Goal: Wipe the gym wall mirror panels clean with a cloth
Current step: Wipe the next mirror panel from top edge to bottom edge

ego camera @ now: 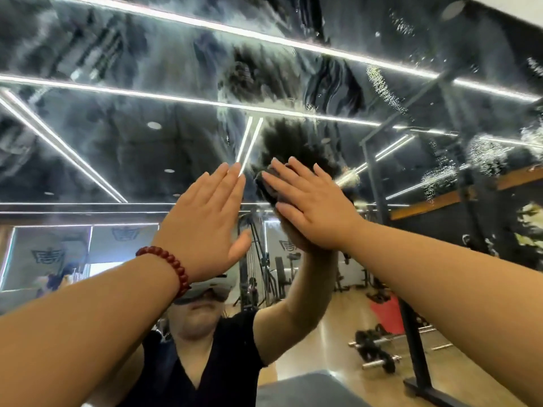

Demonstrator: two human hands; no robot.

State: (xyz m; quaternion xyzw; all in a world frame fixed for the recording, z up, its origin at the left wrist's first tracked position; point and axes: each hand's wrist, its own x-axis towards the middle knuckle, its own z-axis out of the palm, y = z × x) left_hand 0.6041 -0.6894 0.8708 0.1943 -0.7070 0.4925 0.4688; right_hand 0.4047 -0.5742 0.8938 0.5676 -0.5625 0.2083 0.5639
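Head view, single frame. Mirror point(117, 148): wall panel filling the view, coated in streaky cleaner film and droplet patches at upper right; a darker, clearer patch sits just above the hands. Cloth point(269, 183): dark, mostly hidden, pinned to the glass under the right hand point(311, 207), whose fingers lie straight and flat on it, pressing. Left hand point(205, 218): fingers straight and together, palm toward the glass just left of the cloth, holding nothing; contact with the mirror cannot be told. Bracelet point(169, 267): red beads on the left wrist. Reflected items: ceiling light strips point(176, 96), a dark steel rack point(411, 333), barbells point(373, 348) on the wooden floor, a red mat point(385, 315). Writing: a pale emblem on the reflected window blinds point(47, 255), not legible. Both forearms cross the lower frame and block part of the reflection.
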